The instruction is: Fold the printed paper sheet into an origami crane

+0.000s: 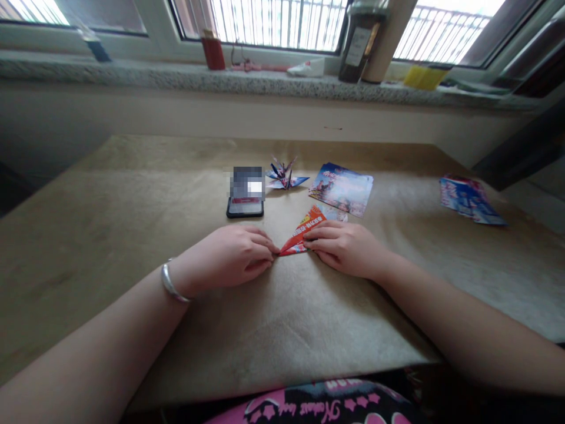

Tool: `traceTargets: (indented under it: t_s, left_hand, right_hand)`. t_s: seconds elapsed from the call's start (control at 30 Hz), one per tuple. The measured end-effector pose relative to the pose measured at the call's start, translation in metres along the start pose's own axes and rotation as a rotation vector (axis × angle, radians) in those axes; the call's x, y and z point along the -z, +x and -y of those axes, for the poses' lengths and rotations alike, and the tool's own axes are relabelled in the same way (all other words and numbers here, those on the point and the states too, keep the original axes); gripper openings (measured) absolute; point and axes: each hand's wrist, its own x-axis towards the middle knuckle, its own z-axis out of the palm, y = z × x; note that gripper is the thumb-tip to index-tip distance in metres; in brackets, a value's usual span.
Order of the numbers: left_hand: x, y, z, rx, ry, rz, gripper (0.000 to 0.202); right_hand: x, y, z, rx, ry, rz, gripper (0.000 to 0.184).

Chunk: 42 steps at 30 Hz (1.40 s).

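Observation:
A folded piece of red printed paper (pixel 303 231) lies on the tan table cover (pixel 132 224), shaped like a narrow triangle pointing away to the right. My left hand (pixel 229 254), with a silver bangle on its wrist, pinches the near tip of the paper. My right hand (pixel 344 247) presses flat on the paper's right edge with the fingers laid along it. A finished blue paper crane (pixel 285 175) stands behind them.
A phone (pixel 245 192) lies left of the crane. A stack of printed paper sheets (pixel 342 188) lies to the right, and more sheets (pixel 470 199) at the far right. The windowsill (pixel 176 75) holds a red cup (pixel 213 52), a dark jar (pixel 359 41) and a yellow item (pixel 424 76).

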Motion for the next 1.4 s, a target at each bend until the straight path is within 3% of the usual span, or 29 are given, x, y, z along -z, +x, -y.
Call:
traceTargets:
  t_s: [0.17, 0.37, 0.6, 0.8, 1.03, 1.4]
  left_hand:
    - [-0.006, 0.002, 0.001, 0.025, -0.027, -0.04, 0.025]
    - [-0.009, 0.003, -0.003, 0.001, 0.06, -0.009, 0.031]
    - [-0.012, 0.006, -0.009, 0.033, 0.088, -0.025, 0.026]
    - [-0.015, 0.007, -0.008, 0.019, 0.1, -0.039, 0.026]
    - [-0.016, 0.008, -0.008, -0.007, 0.182, -0.04, 0.034]
    - [-0.016, 0.007, -0.006, -0.027, 0.207, -0.023, 0.033]
  right_hand:
    - [0.002, 0.002, 0.0, -0.003, 0.025, -0.015, 0.023]
    - [0.0, 0.003, -0.002, -0.018, 0.026, -0.009, 0.022]
    - [-0.002, 0.006, -0.001, -0.077, 0.016, -0.01, 0.02]
    - [-0.005, 0.015, 0.006, -0.184, 0.018, -0.018, 0.026]
    - [-0.01, 0.02, 0.009, -0.315, 0.043, -0.017, 0.014]
    - [-0.016, 0.024, 0.005, -0.406, 0.083, -0.03, 0.012]
